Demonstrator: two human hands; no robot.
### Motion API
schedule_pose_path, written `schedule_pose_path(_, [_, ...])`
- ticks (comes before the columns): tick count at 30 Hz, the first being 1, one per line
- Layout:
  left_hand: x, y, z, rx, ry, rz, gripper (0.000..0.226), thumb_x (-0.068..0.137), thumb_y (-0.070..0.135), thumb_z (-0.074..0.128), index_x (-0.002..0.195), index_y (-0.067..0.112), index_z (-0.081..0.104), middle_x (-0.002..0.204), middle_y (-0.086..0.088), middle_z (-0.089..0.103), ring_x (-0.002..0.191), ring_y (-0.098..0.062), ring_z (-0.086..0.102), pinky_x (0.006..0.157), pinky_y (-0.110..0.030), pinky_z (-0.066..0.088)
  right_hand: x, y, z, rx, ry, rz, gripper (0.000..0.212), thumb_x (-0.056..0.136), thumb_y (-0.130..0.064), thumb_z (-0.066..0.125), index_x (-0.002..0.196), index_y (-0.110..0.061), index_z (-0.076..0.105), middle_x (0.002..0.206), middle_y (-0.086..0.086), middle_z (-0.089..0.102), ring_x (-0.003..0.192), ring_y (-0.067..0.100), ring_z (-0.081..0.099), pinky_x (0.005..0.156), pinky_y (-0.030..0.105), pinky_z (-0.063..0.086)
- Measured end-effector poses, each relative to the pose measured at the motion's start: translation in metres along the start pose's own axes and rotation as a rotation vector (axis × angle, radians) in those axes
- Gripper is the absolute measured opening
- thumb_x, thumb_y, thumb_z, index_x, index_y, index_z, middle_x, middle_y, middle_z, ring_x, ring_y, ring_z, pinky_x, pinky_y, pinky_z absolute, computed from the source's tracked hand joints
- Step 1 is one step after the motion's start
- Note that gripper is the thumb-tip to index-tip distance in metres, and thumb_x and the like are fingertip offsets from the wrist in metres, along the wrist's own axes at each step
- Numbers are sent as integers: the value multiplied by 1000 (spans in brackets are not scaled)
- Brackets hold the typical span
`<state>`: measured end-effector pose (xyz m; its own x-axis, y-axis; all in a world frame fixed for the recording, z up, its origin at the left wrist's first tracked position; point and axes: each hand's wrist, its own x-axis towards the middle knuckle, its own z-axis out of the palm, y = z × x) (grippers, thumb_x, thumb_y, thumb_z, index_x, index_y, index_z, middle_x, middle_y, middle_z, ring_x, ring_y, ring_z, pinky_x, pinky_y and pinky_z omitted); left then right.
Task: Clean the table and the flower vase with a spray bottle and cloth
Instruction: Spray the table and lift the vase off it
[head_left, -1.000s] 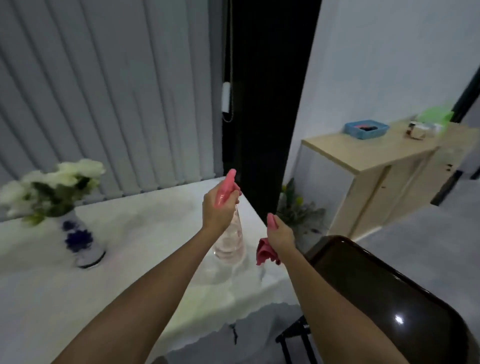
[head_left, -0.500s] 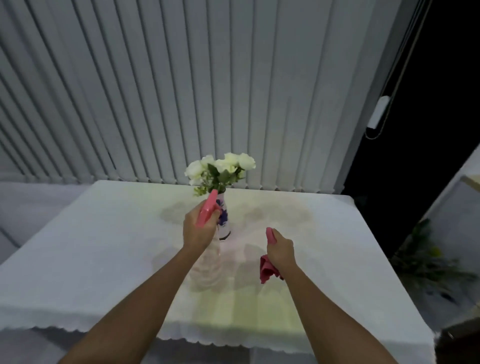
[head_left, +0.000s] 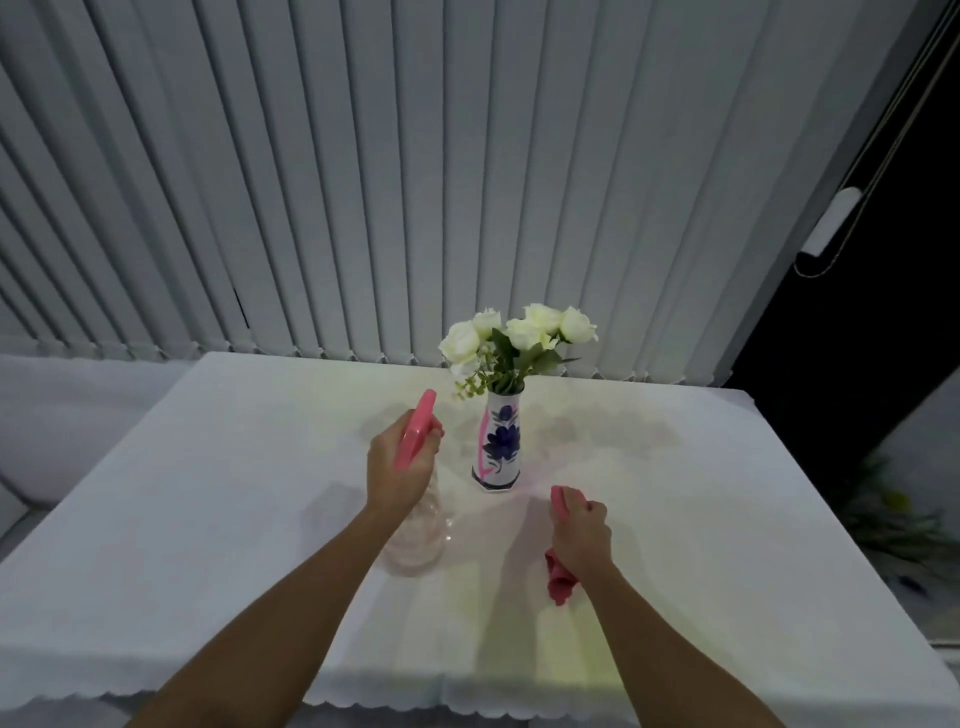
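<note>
Landmark: flower vase (head_left: 497, 446), white with blue flower print and a pink streak down its near-left side, upright on the worktop (head_left: 208, 493) towards the far edge.
Flowers: white roses (head_left: 519, 332) with green leaves, standing out of the vase mouth; the stems inside are hidden.
Worktop: covered by a white cloth with a scalloped hem at the near edge; its legs and underside are hidden by that cover.
Spray bottle: spray bottle (head_left: 415, 509), clear body with a pink head, just left of and nearer than the vase; the body is see-through and hard to tell from the white cover, and the trigger is covered by fingers.
Left hand: left hand (head_left: 397, 467), clenched round the neck of the spray bottle, nozzle pointing up and away, near the vase's left side but apart from it.
Cloth: pink cloth (head_left: 560, 571), bunched, right of and nearer than the vase; only two ends show, one above the fist and one below it, the rest is hidden in the palm.
Right hand: right hand (head_left: 582, 535), closed round the pink cloth, held over the worktop; whether the cloth touches the cover I cannot tell.
Behind the vase: grey vertical blinds (head_left: 415, 182); a dark opening to the far right, its contents too dark to read.
Far right of the vase: a plant (head_left: 893, 514) on the floor, dim and blurred.
</note>
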<state>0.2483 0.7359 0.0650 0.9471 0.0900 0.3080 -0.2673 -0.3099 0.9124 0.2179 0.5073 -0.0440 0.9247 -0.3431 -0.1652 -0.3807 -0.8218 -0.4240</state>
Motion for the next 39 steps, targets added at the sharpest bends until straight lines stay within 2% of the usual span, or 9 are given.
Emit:
schedule_pose_path(4, [11, -12, 1, -61, -21, -40, 18, 83, 29, 56, 88, 16, 67, 77, -7, 68, 73, -27, 65, 71, -52, 57, -14, -5, 1, -93, -33, 48, 65, 86, 1, 42, 143, -27, 25, 141, 13, 25, 114, 36, 41, 87, 41, 45])
schedule_pose_path(8, [13, -20, 0, -90, -19, -92, 11, 84, 25, 57, 87, 20, 66, 80, -5, 68, 78, -28, 65, 75, -52, 56, -21, -9, 9, -198, -16, 0, 83, 81, -2, 54, 147, -32, 14, 150, 12, 14, 117, 35, 37, 90, 43, 47])
schedule_pose_path(13, [10, -20, 0, -96, -43, -135, 11, 84, 23, 56, 90, 27, 65, 83, 0, 68, 80, -26, 65, 78, -52, 56, -29, -2, 29, -320, -94, -41, 69, 96, -44, 35, 151, -28, -5, 160, 7, -12, 145, 36, 3, 114, 50, 17])
schedule_pose_path(18, [9, -18, -2, -74, -54, -98, 17, 84, 23, 54, 86, 37, 63, 81, 5, 66, 76, -25, 64, 78, -51, 55, -30, 6, 35, -401, -145, -29, 78, 93, -61, 22, 149, -20, -16, 158, 7, -21, 146, 32, -10, 115, 55, 3])
schedule_pose_path(22, [9, -14, -2, -81, -43, -107, 37, 83, 26, 55, 84, 62, 56, 80, 6, 65, 78, -24, 64, 78, -51, 56, -18, 3, 26, -229, -164, -12, 63, 99, -49, 21, 151, -21, 2, 161, 5, -5, 146, 30, 9, 114, 51, 17])
schedule_pose_path(25, [9, -17, -1, -93, -33, -117, 20, 82, 29, 55, 85, 47, 62, 80, 4, 67, 78, -22, 65, 77, -53, 56, -10, 7, 17, -41, 5, -17, 50, 101, -34, 28, 147, -18, 28, 157, 8, 24, 137, 30, 33, 108, 44, 31])
schedule_pose_path(27, [9, -19, -1, -96, -33, -110, 14, 82, 29, 55, 85, 40, 63, 80, 4, 67, 78, -22, 65, 76, -53, 56, -6, 9, 15, 90, 64, 77, 50, 98, -28, 37, 145, -12, 32, 150, 16, 34, 130, 37, 40, 105, 45, 35])
schedule_pose_path(33, [10, -18, -1, -67, -19, -75, 25, 84, 26, 54, 87, 50, 61, 81, 6, 67, 78, -23, 65, 75, -50, 57, 5, 7, 1, 434, 20, 329, 44, 86, -21, 62, 125, -2, 53, 117, 18, 62, 108, 34, 57, 90, 35, 43])
schedule_pose_path(39, [10, -20, 5, -45, 4, -89, 13, 85, 24, 53, 91, 29, 64, 81, 3, 67, 76, -24, 65, 75, -50, 57, 17, 26, -23, 430, -8, 194, 23, 86, -17, 61, 107, -9, 63, 99, 9, 66, 96, 28, 61, 83, 33, 46])
